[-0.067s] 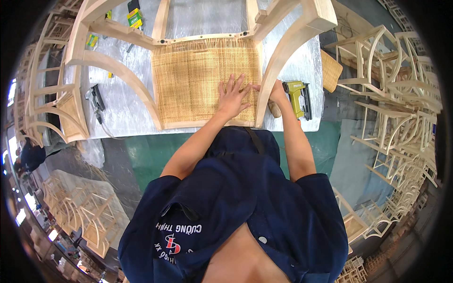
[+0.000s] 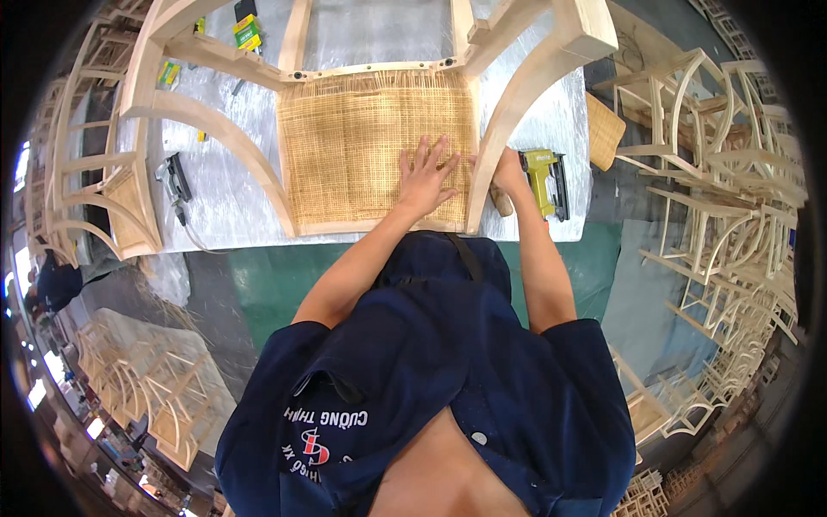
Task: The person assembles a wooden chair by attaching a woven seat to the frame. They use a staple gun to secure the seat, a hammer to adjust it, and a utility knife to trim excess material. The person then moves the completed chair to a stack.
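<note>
My left hand lies flat with fingers spread on a woven cane panel, near its right side. The panel sits within a pale wooden chair frame, which rests on the table with curved pieces rising at both sides. My right hand is just beyond the right curved piece, its fingers curled and mostly hidden by the wood. One fingertip shows at the panel's right edge. A wooden handle sticks out below this hand; whether the hand grips it is hidden. Right beside it lies a yellow-green staple gun.
A plastic-covered table carries the chair frame. Another black pneumatic tool with a hose lies at left, and small green-yellow boxes lie farther back. A loose cane panel is at right. Stacked chair frames stand beyond.
</note>
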Motion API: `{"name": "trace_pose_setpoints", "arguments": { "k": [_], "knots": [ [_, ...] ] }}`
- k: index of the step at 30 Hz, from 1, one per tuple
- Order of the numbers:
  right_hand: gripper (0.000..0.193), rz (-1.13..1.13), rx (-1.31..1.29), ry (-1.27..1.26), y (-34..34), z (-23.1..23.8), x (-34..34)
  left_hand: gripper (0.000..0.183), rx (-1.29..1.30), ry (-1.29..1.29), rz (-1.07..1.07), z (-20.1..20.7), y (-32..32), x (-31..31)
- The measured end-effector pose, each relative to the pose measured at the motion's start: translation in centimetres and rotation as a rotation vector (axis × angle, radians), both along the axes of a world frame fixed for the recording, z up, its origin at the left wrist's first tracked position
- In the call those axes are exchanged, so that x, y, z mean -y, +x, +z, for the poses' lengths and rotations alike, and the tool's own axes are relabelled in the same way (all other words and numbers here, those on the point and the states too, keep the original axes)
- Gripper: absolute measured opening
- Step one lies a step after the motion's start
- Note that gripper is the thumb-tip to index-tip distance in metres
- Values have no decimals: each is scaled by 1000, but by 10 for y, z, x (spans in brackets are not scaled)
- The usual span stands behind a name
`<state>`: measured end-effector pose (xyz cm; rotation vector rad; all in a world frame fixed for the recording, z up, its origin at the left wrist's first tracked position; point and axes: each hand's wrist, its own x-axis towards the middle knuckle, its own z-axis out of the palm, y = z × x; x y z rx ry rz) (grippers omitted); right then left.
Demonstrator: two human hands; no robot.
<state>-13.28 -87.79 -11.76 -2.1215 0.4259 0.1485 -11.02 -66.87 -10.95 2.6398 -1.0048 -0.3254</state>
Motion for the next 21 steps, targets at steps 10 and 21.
{"name": "trace_pose_setpoints", "arguments": {
  "k": [10,21],
  "knots": [
    [50,93,-224,-457,-85,-1,-2,93,-62,48,12,10,13,8],
    [36,-426,128,-36,-144,115,-4,94,-72,55,-30,20,24,-5]
  ]
}}
